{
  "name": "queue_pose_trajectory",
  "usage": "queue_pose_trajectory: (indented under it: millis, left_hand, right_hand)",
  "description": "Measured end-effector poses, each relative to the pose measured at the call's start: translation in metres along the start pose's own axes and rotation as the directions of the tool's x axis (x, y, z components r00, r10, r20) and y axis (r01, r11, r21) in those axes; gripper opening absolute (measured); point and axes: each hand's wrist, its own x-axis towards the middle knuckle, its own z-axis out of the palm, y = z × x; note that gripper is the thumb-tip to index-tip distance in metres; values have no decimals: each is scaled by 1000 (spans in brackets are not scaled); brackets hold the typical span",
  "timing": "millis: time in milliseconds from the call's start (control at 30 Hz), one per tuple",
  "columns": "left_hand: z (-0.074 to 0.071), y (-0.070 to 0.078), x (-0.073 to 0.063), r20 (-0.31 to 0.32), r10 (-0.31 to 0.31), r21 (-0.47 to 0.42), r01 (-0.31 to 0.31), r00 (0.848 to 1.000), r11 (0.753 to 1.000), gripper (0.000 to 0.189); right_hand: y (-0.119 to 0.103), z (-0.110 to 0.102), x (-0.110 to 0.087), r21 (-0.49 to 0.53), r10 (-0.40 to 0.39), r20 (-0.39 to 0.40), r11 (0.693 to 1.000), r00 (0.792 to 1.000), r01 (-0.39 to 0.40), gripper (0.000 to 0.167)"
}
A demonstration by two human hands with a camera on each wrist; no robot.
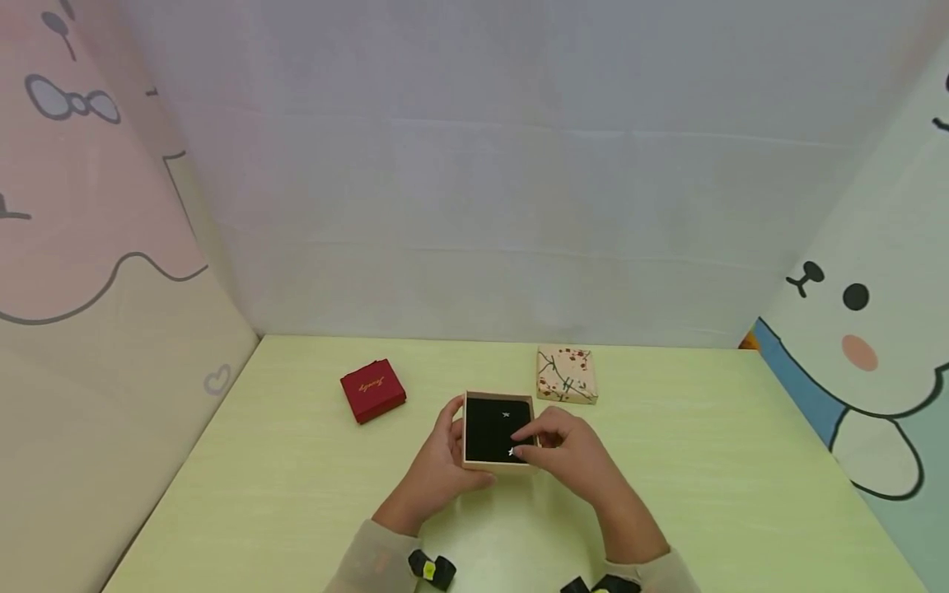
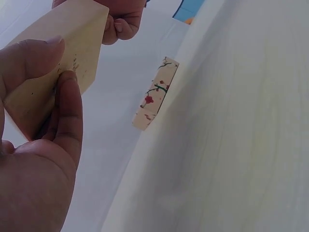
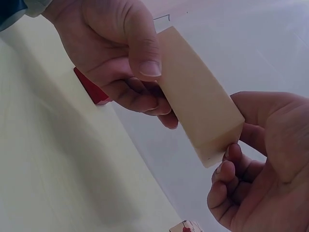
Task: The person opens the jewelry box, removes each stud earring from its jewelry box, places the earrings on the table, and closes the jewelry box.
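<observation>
Tan box (image 1: 485, 466), open-topped and lined in black (image 1: 485, 432), is held above the pale green table (image 1: 259, 494), grasped by the left hand (image 1: 436, 468) from eight o'clock. Between three and four o'clock, the right hand (image 1: 571, 449) has bent fingers over the rim, thumb tip by the lower of two small silvery stars (image 1: 511, 451); I cannot tell whether it pinches it. On the table, a red box (image 1: 374, 391) lies near ten o'clock and a floral box (image 1: 567, 375) near two.

Pale beige sleeves (image 1: 374, 560) show beside black wrist devices (image 1: 445, 573) with yellow patches (image 1: 429, 570).
</observation>
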Motion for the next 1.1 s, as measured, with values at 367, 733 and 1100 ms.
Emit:
queue_pose_trajectory:
  millis: [367, 733, 1100]
  left_hand:
    - [1, -3, 1, -16, -20, 46, 21, 1000, 999, 119]
    - [0, -3, 0, -20, -24, 76, 26, 1000, 997, 119]
    - [0, -4, -1, -18, -42, 121, 44, 999, 992, 117]
  right_hand:
    - [5, -1, 4, -62, 87, 44, 995, 995, -84, 8]
    - [5, 1, 5, -87, 94, 68, 992, 993, -88, 6]
    - [7, -1, 3, -57, 111, 110, 993, 988, -105, 5]
